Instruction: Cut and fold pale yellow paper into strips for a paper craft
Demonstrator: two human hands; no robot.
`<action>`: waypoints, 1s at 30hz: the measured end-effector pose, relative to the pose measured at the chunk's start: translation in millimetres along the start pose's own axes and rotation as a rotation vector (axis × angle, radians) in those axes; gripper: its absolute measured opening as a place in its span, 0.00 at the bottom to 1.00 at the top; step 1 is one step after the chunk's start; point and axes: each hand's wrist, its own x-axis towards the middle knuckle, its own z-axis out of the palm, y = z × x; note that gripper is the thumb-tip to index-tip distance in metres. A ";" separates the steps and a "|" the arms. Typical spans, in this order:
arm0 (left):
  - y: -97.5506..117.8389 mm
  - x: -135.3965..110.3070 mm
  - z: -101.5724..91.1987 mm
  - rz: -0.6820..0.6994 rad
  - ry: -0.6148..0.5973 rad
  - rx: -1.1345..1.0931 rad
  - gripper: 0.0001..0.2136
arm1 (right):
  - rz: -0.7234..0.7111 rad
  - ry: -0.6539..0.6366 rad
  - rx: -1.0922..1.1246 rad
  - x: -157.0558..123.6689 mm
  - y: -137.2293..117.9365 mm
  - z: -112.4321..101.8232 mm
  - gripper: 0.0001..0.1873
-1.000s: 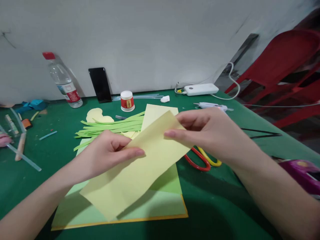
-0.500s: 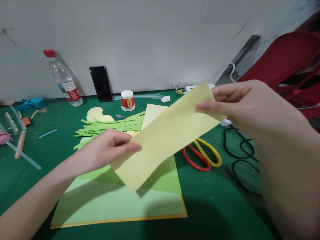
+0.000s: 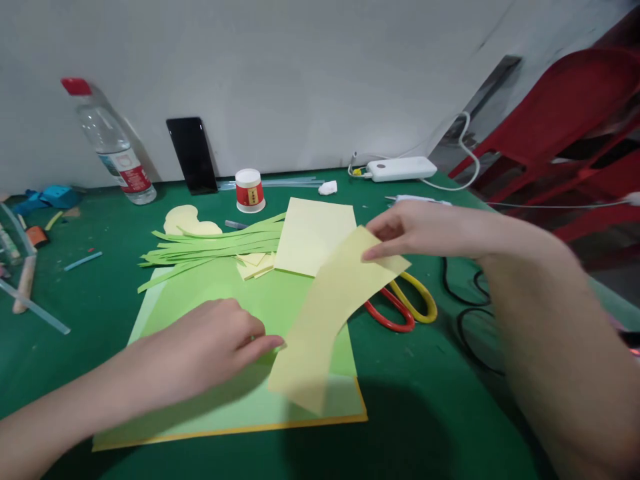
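Observation:
My right hand [image 3: 425,230] pinches the upper corner of a pale yellow paper strip [image 3: 333,313], which hangs down and curves toward the green sheets [image 3: 220,313] lying on the table. My left hand [image 3: 210,350] rests palm down on those green sheets, fingers curled loosely, its fingertips just beside the strip's lower part and holding nothing I can see. A second pale yellow sheet [image 3: 315,233] lies flat behind the strip. Red and yellow scissors [image 3: 405,307] lie partly under the strip at the right.
Cut green paper strips [image 3: 210,245] and yellow cut-outs [image 3: 187,220] lie behind the sheets. Against the wall stand a water bottle [image 3: 113,150], a black phone [image 3: 191,157] and a small white jar [image 3: 249,190]. A power bank [image 3: 400,168], black cable [image 3: 465,320], red chairs [image 3: 565,127] at right.
My left hand let go of the yellow strip and dropped onto the green sheets. My right hand lowered the strip from its raised position, so it now hangs bent over the sheets.

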 end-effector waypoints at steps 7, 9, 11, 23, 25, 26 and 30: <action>-14.9 -11.5 50.9 0.539 0.437 0.444 0.14 | -0.060 -0.229 -0.067 36.2 -3.2 38.2 0.19; -23.3 -13.6 60.1 0.502 0.419 0.447 0.13 | -0.063 -0.200 -0.096 39.9 -1.9 43.3 0.19; -31.5 -15.6 66.7 0.450 0.369 0.445 0.14 | -0.046 -0.161 -0.133 41.5 -1.3 46.6 0.18; -41.7 -13.9 71.1 0.429 0.221 0.431 0.17 | -0.607 0.240 -0.190 -15.8 -62.8 134.8 0.14; -41.6 -13.3 71.0 0.428 0.220 0.422 0.17 | -0.626 0.165 -0.209 -24.5 -65.4 145.5 0.15; -41.6 -13.0 70.9 0.428 0.221 0.416 0.17 | -0.628 0.142 -0.221 -26.9 -65.3 147.4 0.16; -41.9 -11.9 70.8 0.428 0.219 0.396 0.17 | -0.611 0.171 -0.281 -26.0 -58.5 143.8 0.16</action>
